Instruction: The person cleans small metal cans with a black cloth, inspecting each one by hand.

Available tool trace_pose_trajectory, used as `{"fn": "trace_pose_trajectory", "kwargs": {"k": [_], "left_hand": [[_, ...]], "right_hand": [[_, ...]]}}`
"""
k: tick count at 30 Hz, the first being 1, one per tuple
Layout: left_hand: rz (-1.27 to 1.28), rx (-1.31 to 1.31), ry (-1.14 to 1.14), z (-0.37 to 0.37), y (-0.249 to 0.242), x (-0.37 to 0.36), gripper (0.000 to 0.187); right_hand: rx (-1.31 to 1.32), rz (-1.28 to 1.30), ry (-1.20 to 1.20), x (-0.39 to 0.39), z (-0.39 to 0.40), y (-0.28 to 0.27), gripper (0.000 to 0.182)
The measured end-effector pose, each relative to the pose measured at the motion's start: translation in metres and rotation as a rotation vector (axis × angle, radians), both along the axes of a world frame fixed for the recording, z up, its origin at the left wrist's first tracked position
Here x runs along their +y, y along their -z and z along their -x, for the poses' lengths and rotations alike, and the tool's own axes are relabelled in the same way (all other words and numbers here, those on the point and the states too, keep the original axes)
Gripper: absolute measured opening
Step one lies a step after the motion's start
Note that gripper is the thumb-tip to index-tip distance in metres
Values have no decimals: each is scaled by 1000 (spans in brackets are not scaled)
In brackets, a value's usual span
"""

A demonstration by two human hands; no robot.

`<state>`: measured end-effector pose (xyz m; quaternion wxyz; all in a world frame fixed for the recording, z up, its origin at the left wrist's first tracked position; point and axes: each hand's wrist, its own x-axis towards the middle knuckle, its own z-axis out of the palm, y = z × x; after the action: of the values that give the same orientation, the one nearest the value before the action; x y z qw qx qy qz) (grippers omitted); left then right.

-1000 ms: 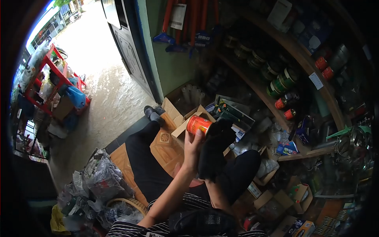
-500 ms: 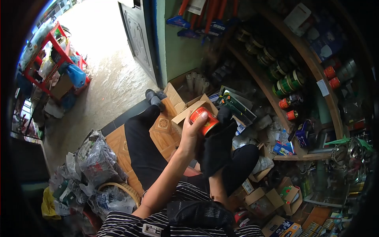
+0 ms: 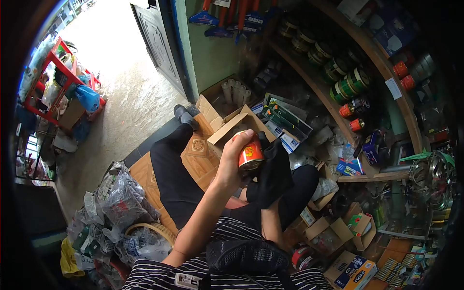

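Observation:
My left hand (image 3: 232,159) is wrapped round a red and orange can (image 3: 251,155), thumb on top, in front of my crossed legs. The can tilts, with its metal end facing down towards me. A black cloth (image 3: 274,174) covers my right hand (image 3: 271,186), beside the can on its right; the fingers are hidden under the cloth. An open cardboard box (image 3: 227,130) stands just beyond the can.
Shelves (image 3: 309,82) with green cans (image 3: 350,84) curve along the right. Plastic bags (image 3: 118,198) and a basket (image 3: 162,229) lie at left. Small open boxes (image 3: 328,234) stand at lower right. A door (image 3: 157,43) and red rack (image 3: 53,104) are farther off.
The can has turned in my left hand, so its printed side and metal end now face me more. The black cloth has shifted slightly right, and the whole view has moved a little.

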<state>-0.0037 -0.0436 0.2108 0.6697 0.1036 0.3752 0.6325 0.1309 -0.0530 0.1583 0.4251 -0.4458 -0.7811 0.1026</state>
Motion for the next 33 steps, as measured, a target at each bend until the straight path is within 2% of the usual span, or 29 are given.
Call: {"fn": "trace_pose_trajectory", "kwargs": {"k": [4, 10, 12, 15, 17, 20, 21, 24, 26, 28, 30, 32, 33], "left_hand": [[2, -90, 87, 10, 4, -6, 46], [68, -140, -155, -8, -6, -1, 46], [3, -65, -133, -10, 5, 0, 46], [-28, 69, -168, -18, 23, 0, 46], [-16, 182, -195, -22, 32, -1, 49], [-69, 451, -91, -30, 21, -10, 49], [-67, 385, -54, -34, 20, -12, 47], [-142, 325, -14, -39, 23, -14, 48], [-250, 476, -52, -37, 25, -14, 52], [-333, 605, -63, -36, 26, -14, 57], [-397, 711, -51, -36, 27, -13, 60], [-413, 824, -35, -32, 28, -12, 62], [-425, 912, -33, -28, 30, -11, 62]], "right_hand": [[14, 148, 43, 4, 11, -10, 37], [394, 352, -30, -5, 28, -6, 30], [490, 422, 41, -13, 33, 1, 32], [597, 463, -36, 0, 29, 14, 36], [569, 369, -29, 6, 22, 20, 37], [449, 356, 76, 7, 20, -4, 34], [396, 374, 126, 6, 20, -16, 33], [343, 254, 8, 12, 11, -27, 31], [497, 130, 109, 10, 21, 2, 32], [638, 181, 83, 9, 23, 13, 33], [763, 404, -79, 12, 17, 15, 34], [784, 459, -149, 15, 11, 14, 35], [745, 405, -136, 16, 10, 11, 35]]}}
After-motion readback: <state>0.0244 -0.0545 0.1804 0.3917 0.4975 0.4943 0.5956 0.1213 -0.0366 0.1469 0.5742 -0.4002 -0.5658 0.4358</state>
